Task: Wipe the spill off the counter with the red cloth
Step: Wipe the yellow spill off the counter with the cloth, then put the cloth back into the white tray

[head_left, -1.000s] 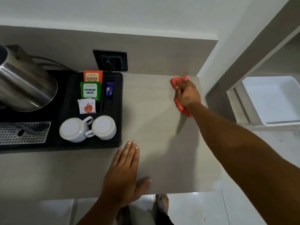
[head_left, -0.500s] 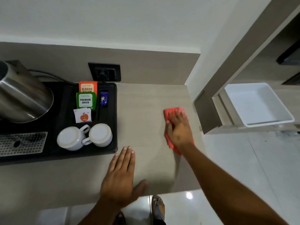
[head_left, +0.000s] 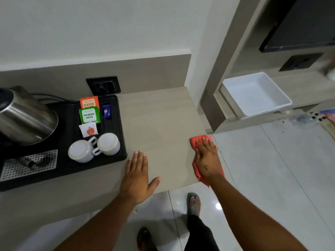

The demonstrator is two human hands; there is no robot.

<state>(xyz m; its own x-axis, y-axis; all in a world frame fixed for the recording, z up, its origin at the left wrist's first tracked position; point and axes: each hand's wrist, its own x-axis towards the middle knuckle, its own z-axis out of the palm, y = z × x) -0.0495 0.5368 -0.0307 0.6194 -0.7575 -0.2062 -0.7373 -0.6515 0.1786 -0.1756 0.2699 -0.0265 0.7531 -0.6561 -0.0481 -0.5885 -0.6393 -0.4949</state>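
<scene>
Head view, looking down. Counter [head_left: 159, 124]: pale wood-grain top, low matching backsplash, white wall above; its right end meets a wall corner, its near edge runs above glossy grey floor tiles [head_left: 272, 178].

Red cloth [head_left: 194, 142]: lies flat at the counter's near right corner, part of it reaching past the right edge. Right hand [head_left: 207, 160] presses on it palm down, fingers [head_left: 205, 144] extended and close together, not curled around the fabric.

Left hand [head_left: 136, 175]: flat on bare counter near the front edge, fingers together, thumb spread to the side; well apart from the cloth.

Black tray [head_left: 112, 156]: at the left of the counter. Holds two white cups [head_left: 94, 149] upside down and touching, tea sachets [head_left: 89, 113] in orange, green and white standing in slots, a small blue packet [head_left: 106, 112], a perforated metal grate [head_left: 29, 164].

Steel kettle [head_left: 25, 118]: on the tray's far left, cut off by the frame edge.

Black wall socket [head_left: 103, 86]: on the backsplash behind the tray, with a cord running left.

White tub [head_left: 257, 95]: in an alcove to the right, beyond the corner.

Hard to make out: no spill can be seen on the counter surface. The cloth's middle is hidden under the hand. Items on the floor at far right are blurred. Two feet show below the counter edge.
</scene>
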